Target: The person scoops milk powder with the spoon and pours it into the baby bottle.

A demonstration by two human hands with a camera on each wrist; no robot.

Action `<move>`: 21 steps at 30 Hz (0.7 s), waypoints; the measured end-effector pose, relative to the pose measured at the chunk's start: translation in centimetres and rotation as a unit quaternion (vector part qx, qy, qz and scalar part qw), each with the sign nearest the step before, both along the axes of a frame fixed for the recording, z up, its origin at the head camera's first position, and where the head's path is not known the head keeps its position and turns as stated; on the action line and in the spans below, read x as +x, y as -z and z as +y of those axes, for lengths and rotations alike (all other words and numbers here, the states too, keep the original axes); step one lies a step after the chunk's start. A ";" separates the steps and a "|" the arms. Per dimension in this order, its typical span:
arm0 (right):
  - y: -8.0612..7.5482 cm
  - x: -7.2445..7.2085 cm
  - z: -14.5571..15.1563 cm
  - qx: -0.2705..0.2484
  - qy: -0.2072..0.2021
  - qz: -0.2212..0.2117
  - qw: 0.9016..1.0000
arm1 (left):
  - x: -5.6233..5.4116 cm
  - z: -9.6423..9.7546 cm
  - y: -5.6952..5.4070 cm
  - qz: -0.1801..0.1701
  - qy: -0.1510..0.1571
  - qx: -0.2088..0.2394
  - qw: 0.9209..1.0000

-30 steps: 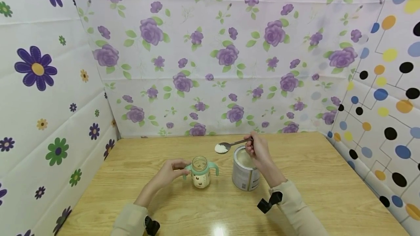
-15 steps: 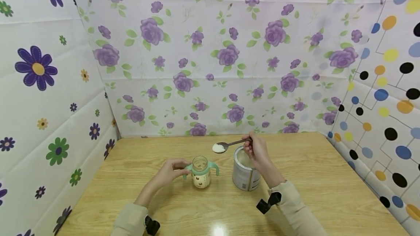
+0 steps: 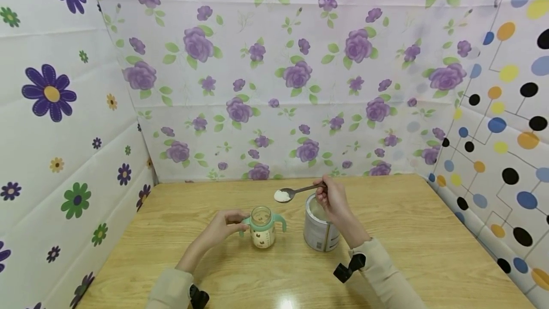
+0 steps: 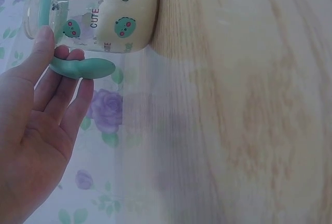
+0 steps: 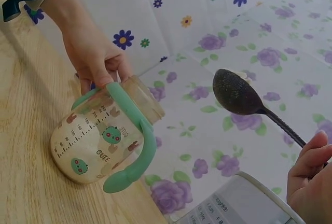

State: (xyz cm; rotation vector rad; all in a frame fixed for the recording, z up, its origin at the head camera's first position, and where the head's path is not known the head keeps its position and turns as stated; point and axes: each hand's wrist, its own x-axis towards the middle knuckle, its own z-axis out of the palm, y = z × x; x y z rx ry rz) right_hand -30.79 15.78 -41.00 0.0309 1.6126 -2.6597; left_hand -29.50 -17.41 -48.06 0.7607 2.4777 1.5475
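Note:
A clear baby bottle (image 3: 262, 236) with two mint-green handles stands uncapped on the table, cream-coloured contents in its lower part. My left hand (image 3: 226, 226) pinches its left handle (image 4: 85, 68) between thumb and fingers, as the left wrist view shows. My right hand (image 3: 335, 200) grips a dark metal spoon (image 5: 236, 93) by the handle's end. White powder (image 3: 281, 196) is heaped in the spoon's bowl, which hangs in the air between bottle and tin, a little beyond the bottle's mouth. Below my right hand stands an open tin (image 3: 316, 235), partly covered by that hand.
The wooden table (image 3: 193, 271) ends at a flowered cloth backdrop (image 3: 274, 80). Patterned cloths also hang at the left (image 3: 55, 156) and right (image 3: 510, 123). A black wrist device (image 3: 349, 268) sits on the right sleeve, another on the left (image 3: 198, 295).
My right hand has moved slightly left, carrying the powder-filled spoon away from the tin and nearer the bottle. The left hand keeps its place on the bottle's handle.

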 end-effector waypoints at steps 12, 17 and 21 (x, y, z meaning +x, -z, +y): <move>0.1 0.2 -0.5 0.020 -0.009 0.008 1.000 | 0.2 0.1 -0.2 -0.005 -0.008 -0.005 1.000; 0.0 0.3 -0.7 0.035 -0.016 0.016 0.999 | 0.2 0.1 -0.2 -0.009 -0.012 -0.004 1.000; 0.0 0.4 -0.8 0.049 -0.022 0.025 0.998 | 0.3 0.1 -0.3 -0.009 -0.012 -0.003 1.000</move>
